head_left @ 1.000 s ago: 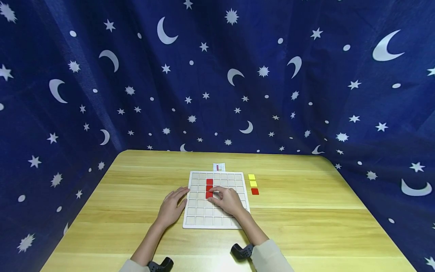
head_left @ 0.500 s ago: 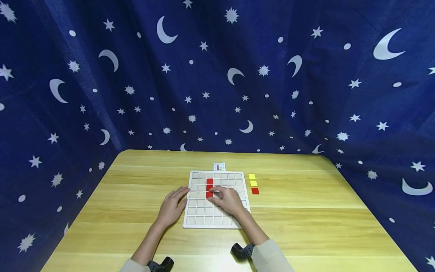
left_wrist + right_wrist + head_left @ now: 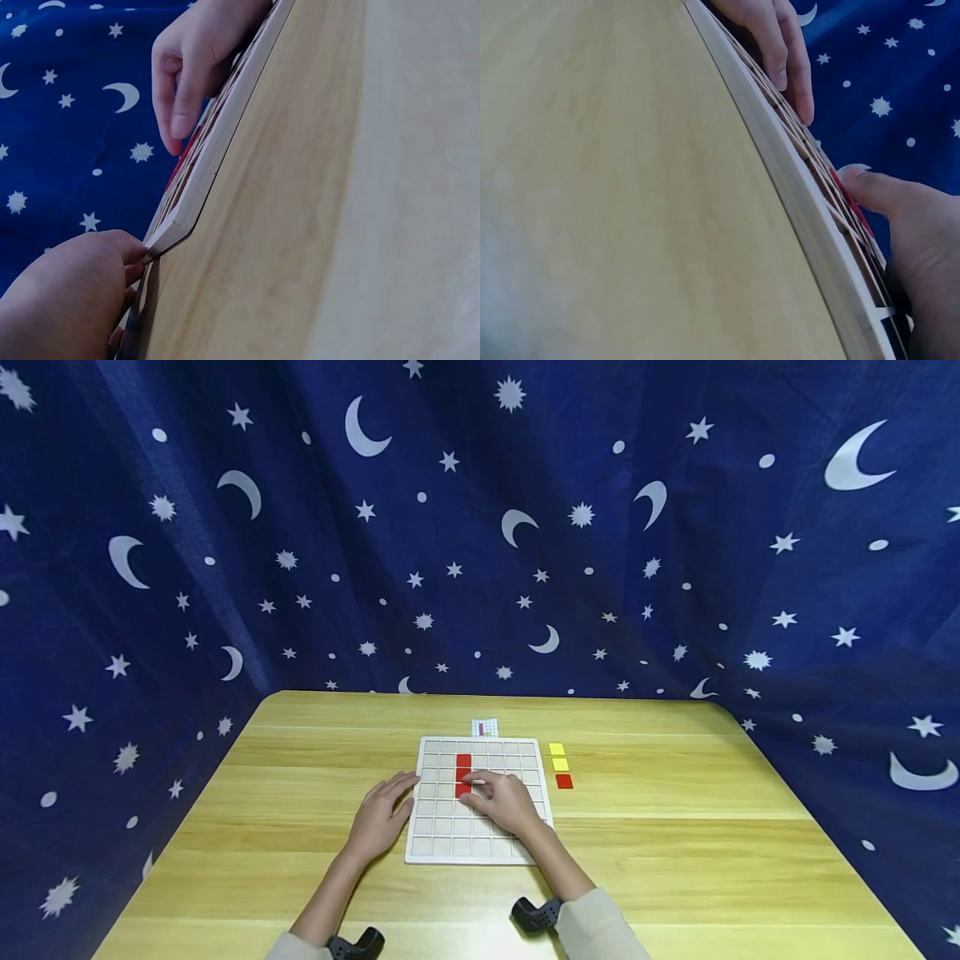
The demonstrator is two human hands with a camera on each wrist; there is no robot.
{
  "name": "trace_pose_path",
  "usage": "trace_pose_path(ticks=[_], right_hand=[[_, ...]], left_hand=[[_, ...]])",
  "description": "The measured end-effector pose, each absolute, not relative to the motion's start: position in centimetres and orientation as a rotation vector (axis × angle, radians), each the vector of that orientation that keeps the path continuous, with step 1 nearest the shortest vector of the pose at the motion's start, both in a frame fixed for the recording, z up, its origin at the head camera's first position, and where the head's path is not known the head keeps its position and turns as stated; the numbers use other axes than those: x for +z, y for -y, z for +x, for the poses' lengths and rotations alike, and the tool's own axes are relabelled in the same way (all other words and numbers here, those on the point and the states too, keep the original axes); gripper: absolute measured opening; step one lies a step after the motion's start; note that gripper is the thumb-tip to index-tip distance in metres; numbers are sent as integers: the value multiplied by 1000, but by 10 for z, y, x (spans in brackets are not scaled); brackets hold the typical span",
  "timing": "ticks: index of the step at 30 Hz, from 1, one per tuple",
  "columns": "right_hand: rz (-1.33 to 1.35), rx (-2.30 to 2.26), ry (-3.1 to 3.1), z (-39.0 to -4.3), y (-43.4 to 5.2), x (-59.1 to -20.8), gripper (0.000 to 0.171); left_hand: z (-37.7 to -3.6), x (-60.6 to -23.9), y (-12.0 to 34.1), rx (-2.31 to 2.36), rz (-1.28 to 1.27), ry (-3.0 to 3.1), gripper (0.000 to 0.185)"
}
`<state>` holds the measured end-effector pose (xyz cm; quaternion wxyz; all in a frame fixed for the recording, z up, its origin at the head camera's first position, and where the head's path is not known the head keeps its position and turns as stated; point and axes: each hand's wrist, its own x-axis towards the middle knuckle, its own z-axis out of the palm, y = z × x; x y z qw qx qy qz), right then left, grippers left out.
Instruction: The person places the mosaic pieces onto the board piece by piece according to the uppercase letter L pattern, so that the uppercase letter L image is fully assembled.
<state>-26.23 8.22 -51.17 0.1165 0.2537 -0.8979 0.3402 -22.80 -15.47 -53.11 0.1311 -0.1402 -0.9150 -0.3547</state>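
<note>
A white square board with a grid of shallow cells lies on the table. Three red square tiles form a column in its upper middle. Over the nearest tile is my right hand, which pinches that red tile between forefinger and thumb at its far and near edges. In the right wrist view the thumb tip meets the red. My left hand rests at the board's left edge, fingers extended, fingertips on the rim; the left wrist view shows it at the board's corner.
To the right of the board lie two yellow tiles and a loose red tile. A small printed grid card sits behind the board. A dark blue curtain with moons and stars surrounds the wooden table.
</note>
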Motion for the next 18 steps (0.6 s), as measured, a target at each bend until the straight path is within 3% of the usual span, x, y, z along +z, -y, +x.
trace_pose_path(ticks=[18], right_hand=[[784,1248,2492,-259,-110,-507,12]], left_hand=[[-230,-533,156,-1014,-413,2650,35]])
